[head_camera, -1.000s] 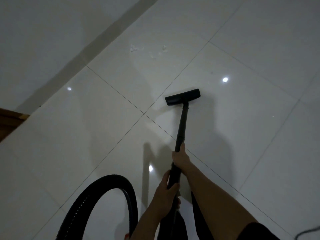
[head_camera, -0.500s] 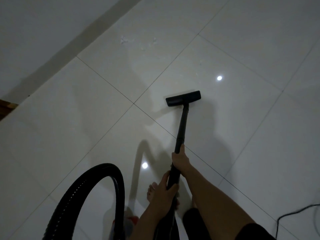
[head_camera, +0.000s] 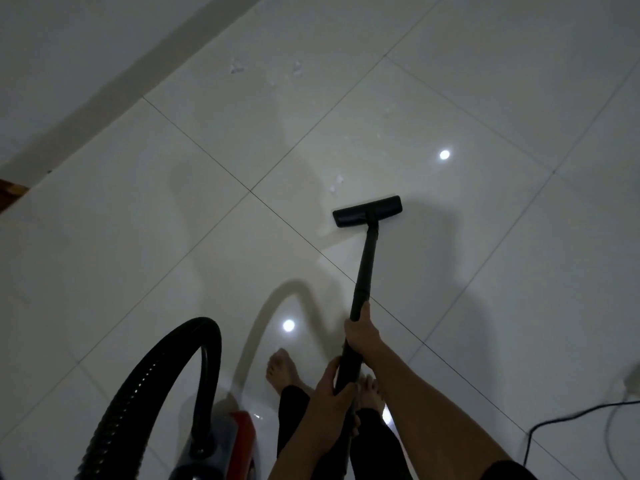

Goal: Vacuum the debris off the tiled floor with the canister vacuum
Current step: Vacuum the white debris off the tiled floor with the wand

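Head view, looking straight down: a glossy pale tiled floor (head_camera: 519, 271) is seen filling nearly everything, with a grey wall (head_camera: 86, 36) far up and to the left of both hands. A fat ribbed black hose (head_camera: 145, 375) is arched off to the left of the left hand, and it's joined to the red and grey canister vacuum (head_camera: 242, 434), which is parked just left of and below that hand.

A long black tube (head_camera: 365, 268) is gripped by both hands. The right hand (head_camera: 360, 336) is wrapped around it higher up, and the left hand (head_camera: 329, 400) is curled around it lower down, close behind the right one. Out past the right hand, at the far end of the tube, the flat black floor head (head_camera: 367, 212) is set down on a tile.

A bare left foot (head_camera: 280, 370) is seen just left of the left hand, and the right foot (head_camera: 372, 389) is partly hidden behind the tube. A dark cable (head_camera: 554, 424) is trailed across the floor well right of the right forearm.

Debris-wise, a few white scraps (head_camera: 336, 184) are lying just beyond the head's left end, and more bits (head_camera: 236, 66) are scattered much farther out, near the wall.
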Action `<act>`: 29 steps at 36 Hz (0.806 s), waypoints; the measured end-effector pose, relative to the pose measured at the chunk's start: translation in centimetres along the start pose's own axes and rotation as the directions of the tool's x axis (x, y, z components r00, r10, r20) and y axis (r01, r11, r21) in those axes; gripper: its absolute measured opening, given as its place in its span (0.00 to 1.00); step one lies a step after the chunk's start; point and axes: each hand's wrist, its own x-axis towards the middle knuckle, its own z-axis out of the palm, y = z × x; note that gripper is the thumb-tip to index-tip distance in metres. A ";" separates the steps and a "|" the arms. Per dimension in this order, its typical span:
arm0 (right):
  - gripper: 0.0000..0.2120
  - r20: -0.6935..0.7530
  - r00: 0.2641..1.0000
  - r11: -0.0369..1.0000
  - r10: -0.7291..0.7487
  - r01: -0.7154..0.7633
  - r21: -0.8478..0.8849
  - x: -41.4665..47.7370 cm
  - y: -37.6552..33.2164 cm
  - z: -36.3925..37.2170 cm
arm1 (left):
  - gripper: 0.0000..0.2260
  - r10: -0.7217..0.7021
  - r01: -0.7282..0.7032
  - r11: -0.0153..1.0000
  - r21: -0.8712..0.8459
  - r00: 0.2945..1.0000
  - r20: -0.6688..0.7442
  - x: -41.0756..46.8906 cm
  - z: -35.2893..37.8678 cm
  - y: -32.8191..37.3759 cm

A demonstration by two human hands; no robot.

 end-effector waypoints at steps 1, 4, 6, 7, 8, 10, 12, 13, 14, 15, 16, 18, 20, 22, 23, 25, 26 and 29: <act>0.34 0.002 1.000 1.000 0.000 0.000 -0.003 0.0 0.4 -0.2 | 0.18 -0.003 0.003 1.000 0.000 1.000 -0.001 -0.1 0.4 -0.1; 0.34 0.016 1.000 1.000 -0.007 0.007 -0.003 0.1 1.2 -0.7 | 0.17 0.009 -0.009 1.000 -0.010 1.000 0.001 -0.4 1.4 -0.3; 0.33 0.026 0.999 1.000 -0.018 0.018 -0.006 0.2 1.5 -1.1 | 0.17 0.011 -0.011 1.000 -0.012 1.000 -0.006 -0.4 1.8 -0.5; 0.33 0.033 0.999 1.000 -0.023 0.024 -0.010 0.2 1.6 -1.3 | 0.16 0.012 -0.012 1.000 -0.010 1.000 -0.007 -0.4 2.1 -0.5; 0.33 0.039 0.999 1.000 -0.026 0.026 -0.014 0.3 1.7 -1.5 | 0.16 0.013 -0.013 1.000 -0.011 1.000 -0.008 -0.3 2.3 -0.4; 0.33 0.047 0.999 0.999 -0.019 0.020 -0.027 0.4 1.6 -1.9 | 0.15 0.025 -0.026 0.999 -0.031 1.000 -0.004 -0.3 2.7 -0.2; 0.33 0.051 0.999 0.999 -0.013 0.015 -0.042 0.6 1.5 -2.2 | 0.15 0.039 -0.039 0.998 -0.058 0.999 -0.005 -0.2 3.1 -0.1; 0.33 0.053 0.999 0.999 -0.010 0.013 -0.047 0.7 1.4 -2.4 | 0.15 0.042 -0.043 0.997 -0.064 0.999 -0.005 0.0 3.2 -0.1; 0.33 0.054 0.999 0.999 -0.007 0.010 -0.049 0.8 1.3 -2.5 | 0.16 0.042 -0.043 0.997 -0.062 0.999 -0.007 0.2 3.3 -0.1; 0.33 0.057 0.998 0.999 -0.004 0.007 -0.051 0.9 1.2 -2.7 | 0.16 0.046 -0.046 0.997 -0.060 0.999 -0.006 0.3 3.4 -0.1; 0.33 0.059 0.998 0.999 -0.003 0.006 -0.053 0.9 1.0 -2.8 | 0.17 0.051 -0.051 0.997 -0.065 0.999 -0.004 0.4 3.4 0.0; 0.33 0.065 0.998 0.999 -0.004 0.007 -0.051 1.2 0.7 -2.8 | 0.16 0.061 -0.062 0.996 -0.061 0.998 -0.007 0.7 3.2 0.2; 0.34 0.070 0.998 0.999 -0.003 0.006 -0.047 1.4 0.3 -2.8 | 0.16 0.046 -0.047 0.998 -0.037 0.999 -0.012 0.9 3.0 0.4; 0.34 0.074 0.997 0.999 -0.003 0.007 -0.050 1.7 -0.2 -2.6 | 0.17 0.020 -0.019 1.000 0.014 0.999 -0.031 1.4 2.6 0.4; 0.34 0.074 0.997 0.999 -0.002 0.006 -0.053 1.9 -0.5 -2.5 | 0.18 0.012 -0.010 0.999 0.035 0.999 -0.042 1.6 2.3 0.6; 0.34 0.072 0.997 0.998 0.002 0.002 -0.057 2.2 -1.2 -2.3 | 0.21 0.006 -0.003 0.998 0.056 0.999 -0.050 2.0 1.8 0.9; 0.34 0.071 0.997 0.998 0.006 -0.001 -0.059 2.4 -1.5 -2.1 | 0.22 0.007 -0.004 0.999 0.054 0.999 -0.051 2.2 1.6 1.1; 0.34 0.073 0.997 0.998 0.014 -0.010 -0.056 2.7 -2.7 -1.6 | 0.21 0.013 -0.010 0.998 0.066 0.999 -0.044 2.8 0.6 1.7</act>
